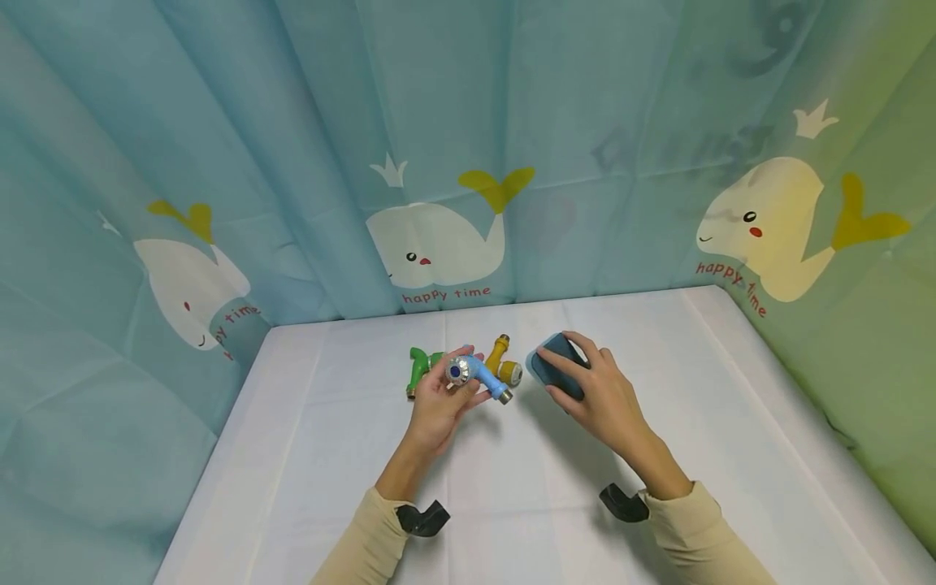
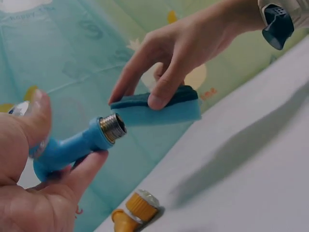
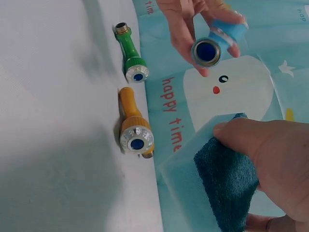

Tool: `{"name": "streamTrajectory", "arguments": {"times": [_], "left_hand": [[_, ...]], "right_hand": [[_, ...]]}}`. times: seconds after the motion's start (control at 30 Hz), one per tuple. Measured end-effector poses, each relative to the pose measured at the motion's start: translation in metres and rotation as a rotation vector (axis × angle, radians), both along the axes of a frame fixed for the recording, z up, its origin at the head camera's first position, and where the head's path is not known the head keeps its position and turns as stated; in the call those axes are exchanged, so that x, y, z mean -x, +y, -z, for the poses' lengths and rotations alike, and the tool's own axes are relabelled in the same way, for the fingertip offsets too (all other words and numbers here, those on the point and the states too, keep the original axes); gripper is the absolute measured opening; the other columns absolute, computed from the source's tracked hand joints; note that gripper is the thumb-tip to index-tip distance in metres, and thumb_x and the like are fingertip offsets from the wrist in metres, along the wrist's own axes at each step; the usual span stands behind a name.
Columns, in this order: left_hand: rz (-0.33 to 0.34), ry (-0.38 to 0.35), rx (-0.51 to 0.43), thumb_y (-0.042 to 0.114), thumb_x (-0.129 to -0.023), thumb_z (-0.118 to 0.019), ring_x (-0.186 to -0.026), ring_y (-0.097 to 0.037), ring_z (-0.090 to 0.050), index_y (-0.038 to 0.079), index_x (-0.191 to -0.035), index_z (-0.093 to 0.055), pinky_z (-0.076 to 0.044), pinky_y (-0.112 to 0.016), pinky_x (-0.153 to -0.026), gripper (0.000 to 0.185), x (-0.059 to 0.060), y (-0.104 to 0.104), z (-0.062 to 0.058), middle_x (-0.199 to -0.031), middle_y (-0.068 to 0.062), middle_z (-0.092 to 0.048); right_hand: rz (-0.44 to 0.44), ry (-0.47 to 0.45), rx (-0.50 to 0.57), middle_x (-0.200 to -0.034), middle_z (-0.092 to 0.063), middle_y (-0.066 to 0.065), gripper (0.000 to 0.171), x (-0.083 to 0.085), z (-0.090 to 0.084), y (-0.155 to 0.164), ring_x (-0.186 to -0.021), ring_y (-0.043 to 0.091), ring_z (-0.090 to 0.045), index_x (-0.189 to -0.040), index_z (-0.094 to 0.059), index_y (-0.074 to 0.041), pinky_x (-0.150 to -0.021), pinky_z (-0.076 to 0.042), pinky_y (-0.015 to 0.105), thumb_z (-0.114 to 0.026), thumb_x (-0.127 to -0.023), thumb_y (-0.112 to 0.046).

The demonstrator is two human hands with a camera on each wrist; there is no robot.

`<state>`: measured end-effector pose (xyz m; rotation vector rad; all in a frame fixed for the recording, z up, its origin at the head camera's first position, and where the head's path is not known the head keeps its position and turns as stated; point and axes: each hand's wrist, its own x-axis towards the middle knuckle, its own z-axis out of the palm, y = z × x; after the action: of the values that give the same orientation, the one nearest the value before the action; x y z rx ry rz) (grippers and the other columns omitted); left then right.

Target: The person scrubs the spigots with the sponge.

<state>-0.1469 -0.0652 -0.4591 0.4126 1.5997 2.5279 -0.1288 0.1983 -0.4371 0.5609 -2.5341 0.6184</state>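
My left hand [image 1: 435,414] grips a blue tap [image 1: 484,376] around its body, held above the table. The tap's threaded metal end [image 2: 114,127] points toward the sponge in the left wrist view, and its silver knob carries a dark blue centre. In my right hand [image 1: 608,400] is a scouring sponge [image 1: 561,367], pinched between thumb and fingers. It has a dark teal scrubbing side [image 3: 227,179] and a light blue foam side [image 2: 159,114]. In the head view the sponge is a short way right of the blue tap, with a gap between them.
On the white table [image 1: 344,455] lie a green tap [image 3: 128,48], partly behind my left hand in the head view, and a yellow tap [image 3: 129,104]. A curtain [image 1: 570,236] printed with whales surrounds the table's back and sides. Black wrist devices [image 1: 424,518] sit at both cuffs.
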Motion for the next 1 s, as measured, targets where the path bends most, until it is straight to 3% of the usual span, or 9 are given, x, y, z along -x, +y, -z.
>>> {"name": "streamTrajectory", "arguments": {"times": [0.1,0.23,0.3,0.37,0.47,0.57,0.77,0.9,1.0], "left_hand": [[-0.044,0.053,0.103,-0.004,-0.093,-0.07,-0.124,-0.031,-0.06,-0.004,-0.149,-0.047,-0.06,-0.042,-0.088,0.06,0.001,0.001,0.001,-0.151,-0.026,-0.041],[-0.13,0.129,0.256,-0.006,-0.092,-0.071,-0.121,-0.038,-0.059,0.002,-0.144,-0.056,-0.062,-0.04,-0.081,0.055,0.001,0.002,0.002,-0.154,-0.01,-0.037],[-0.131,0.144,0.286,-0.005,-0.092,-0.071,-0.124,-0.044,-0.056,0.004,-0.144,-0.057,-0.062,-0.039,-0.08,0.055,0.002,0.002,0.003,-0.156,-0.01,-0.038],[-0.125,0.147,0.306,-0.003,-0.093,-0.07,-0.121,-0.04,-0.06,0.006,-0.144,-0.058,-0.063,-0.039,-0.079,0.053,0.001,0.002,0.003,-0.156,-0.009,-0.044],[-0.115,0.153,0.319,-0.001,-0.094,-0.071,-0.113,-0.032,-0.065,0.006,-0.144,-0.058,-0.063,-0.039,-0.077,0.052,0.0,0.001,0.003,-0.143,-0.016,-0.059],[-0.116,0.153,0.316,0.0,-0.095,-0.07,-0.102,-0.024,-0.07,0.008,-0.143,-0.054,-0.064,-0.043,-0.073,0.052,-0.001,0.001,0.003,-0.135,-0.019,-0.064],[-0.071,0.17,0.24,0.0,-0.102,-0.06,-0.086,-0.041,-0.075,0.011,-0.142,-0.036,-0.063,-0.05,-0.07,0.047,-0.002,0.0,0.004,-0.125,-0.039,-0.06],[-0.069,0.187,0.21,0.002,-0.103,-0.06,-0.075,-0.04,-0.075,0.006,-0.14,-0.042,-0.063,-0.049,-0.067,0.041,-0.002,-0.001,0.003,-0.121,-0.045,-0.056],[-0.052,0.169,0.193,-0.002,-0.101,-0.062,-0.081,-0.04,-0.075,0.005,-0.143,-0.046,-0.063,-0.048,-0.072,0.045,-0.001,-0.002,0.002,-0.127,-0.045,-0.052]], "right_hand": [[0.0,-0.006,0.004,-0.149,-0.049,0.017,0.051,-0.001,0.001,0.001,-0.097,0.04,-0.056,-0.134,-0.071,-0.022,-0.056,-0.054,0.046,-0.086,-0.085,-0.026],[-0.002,-0.016,0.012,-0.149,-0.048,0.017,0.051,-0.002,0.003,0.002,-0.1,0.042,-0.057,-0.135,-0.07,-0.022,-0.057,-0.055,0.048,-0.085,-0.086,-0.027],[-0.003,-0.022,0.013,-0.15,-0.048,0.017,0.051,-0.002,0.004,0.002,-0.101,0.042,-0.057,-0.135,-0.07,-0.022,-0.058,-0.055,0.048,-0.085,-0.086,-0.027],[-0.004,-0.026,0.015,-0.15,-0.048,0.017,0.051,-0.003,0.005,0.002,-0.102,0.043,-0.057,-0.135,-0.07,-0.023,-0.059,-0.056,0.049,-0.085,-0.086,-0.027],[-0.004,-0.03,0.013,-0.149,-0.048,0.017,0.051,-0.003,0.006,0.002,-0.102,0.042,-0.057,-0.135,-0.07,-0.023,-0.059,-0.056,0.049,-0.085,-0.086,-0.027],[-0.005,-0.032,0.011,-0.149,-0.048,0.017,0.051,-0.003,0.008,0.002,-0.101,0.041,-0.056,-0.135,-0.07,-0.022,-0.06,-0.056,0.049,-0.085,-0.086,-0.027],[-0.005,-0.036,0.014,-0.148,-0.049,0.018,0.051,-0.005,0.01,0.002,-0.101,0.042,-0.057,-0.134,-0.07,-0.022,-0.06,-0.057,0.05,-0.085,-0.086,-0.026],[-0.007,-0.037,0.015,-0.148,-0.049,0.018,0.051,-0.005,0.011,0.002,-0.102,0.043,-0.057,-0.134,-0.07,-0.022,-0.061,-0.057,0.05,-0.085,-0.086,-0.026],[-0.009,-0.037,0.018,-0.148,-0.049,0.018,0.051,-0.005,0.012,0.002,-0.103,0.043,-0.057,-0.134,-0.07,-0.022,-0.061,-0.057,0.05,-0.085,-0.086,-0.026]]}}
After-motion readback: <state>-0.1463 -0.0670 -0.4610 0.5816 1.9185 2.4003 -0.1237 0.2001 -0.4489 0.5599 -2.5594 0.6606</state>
